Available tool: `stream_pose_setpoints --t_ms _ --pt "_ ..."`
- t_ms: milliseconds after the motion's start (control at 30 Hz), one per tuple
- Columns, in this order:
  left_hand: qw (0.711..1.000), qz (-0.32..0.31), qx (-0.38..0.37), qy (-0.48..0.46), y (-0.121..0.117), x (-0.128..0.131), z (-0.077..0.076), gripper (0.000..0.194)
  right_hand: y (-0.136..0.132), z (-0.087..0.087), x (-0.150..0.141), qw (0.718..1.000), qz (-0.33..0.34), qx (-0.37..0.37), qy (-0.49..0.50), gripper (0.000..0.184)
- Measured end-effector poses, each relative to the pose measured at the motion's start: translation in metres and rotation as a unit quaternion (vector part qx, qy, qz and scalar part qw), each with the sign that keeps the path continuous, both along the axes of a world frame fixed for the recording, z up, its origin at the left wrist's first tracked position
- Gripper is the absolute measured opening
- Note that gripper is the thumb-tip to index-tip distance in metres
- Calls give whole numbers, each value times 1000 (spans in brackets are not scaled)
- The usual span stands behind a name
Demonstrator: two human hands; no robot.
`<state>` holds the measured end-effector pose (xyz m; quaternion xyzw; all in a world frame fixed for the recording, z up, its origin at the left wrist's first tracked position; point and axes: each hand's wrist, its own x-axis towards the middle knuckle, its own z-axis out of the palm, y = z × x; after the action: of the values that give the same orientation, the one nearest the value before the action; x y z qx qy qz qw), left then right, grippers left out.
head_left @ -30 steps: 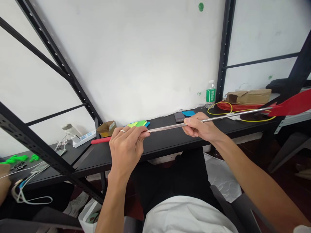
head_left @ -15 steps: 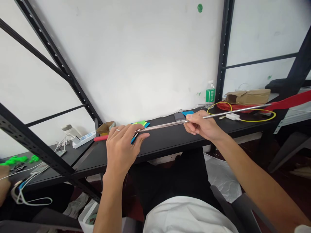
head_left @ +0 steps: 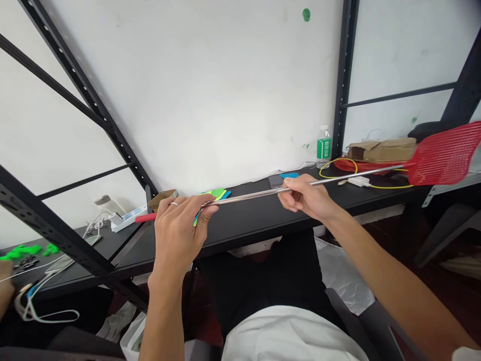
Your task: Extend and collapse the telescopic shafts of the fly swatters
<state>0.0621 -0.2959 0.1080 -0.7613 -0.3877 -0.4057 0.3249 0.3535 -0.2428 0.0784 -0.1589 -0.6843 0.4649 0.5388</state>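
A fly swatter (head_left: 246,197) is held out level above the desk, with a slim metal rod, a red slotted head on the right and a red handle end on the left. My left hand (head_left: 182,220), with a ring on one finger, closes around the rod near the handle end. Farther right, my right hand (head_left: 306,198) pinches the rod between thumb and fingers around its middle. The swatter's broad face is turned partly toward me. Behind my left hand lie green and blue flat pieces (head_left: 218,194), partly covered by it.
On the black desk (head_left: 240,220) stand a water bottle (head_left: 323,148), a cardboard box (head_left: 381,150) and a yellow cable (head_left: 391,186) with a white adapter. A power strip (head_left: 128,218) lies left. Black shelf posts (head_left: 341,75) rise on both sides. Part of another person's arm (head_left: 5,278) shows far left.
The swatter has turned about its rod, so its head shows its flat face instead of its edge. Both hands and the rod have shifted slightly left.
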Motion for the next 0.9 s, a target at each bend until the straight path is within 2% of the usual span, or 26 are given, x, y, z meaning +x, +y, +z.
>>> stream_pose_setpoints --t_ms 267,467,633,800,900 --pt "998 14 64 -17 1 -7 2 7 4 -2 0 999 28 -11 21 56" --pt "998 37 52 -12 1 -11 4 19 0 0 -7 999 34 -21 16 56" --pt "1000 24 17 -2 -1 -8 5 14 2 -2 -8 998 26 -36 42 55" --pt "999 21 47 -13 1 -7 4 7 5 -4 -7 998 25 -32 43 56" --pt "997 30 64 -17 -1 -8 4 11 2 -3 -8 998 29 -27 39 57"
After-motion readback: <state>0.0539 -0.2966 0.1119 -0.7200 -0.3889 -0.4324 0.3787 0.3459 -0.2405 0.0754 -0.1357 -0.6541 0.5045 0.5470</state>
